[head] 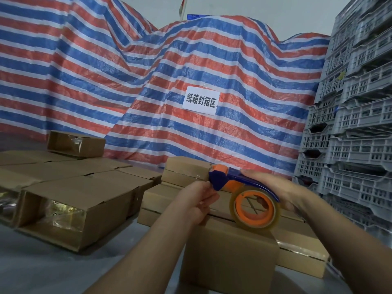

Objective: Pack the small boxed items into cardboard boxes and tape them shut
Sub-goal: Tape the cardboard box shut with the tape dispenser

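A blue and orange tape dispenser [239, 183] with a roll of clear tape [255, 209] hangs just above a closed cardboard box [229, 255] in front of me. My right hand [275, 187] grips the dispenser along its blue handle from the right. My left hand [197, 200] pinches at the dispenser's front blade end, fingers curled. The roll's lower edge touches or nearly touches the box top. No small boxed items show.
Several taped cardboard boxes [70, 200] lie on the grey floor at the left, and more boxes [182, 172] are stacked behind the dispenser. Grey plastic crates [350, 124] tower at the right. A striped tarp [148, 81] with a paper sign [200, 100] covers the back.
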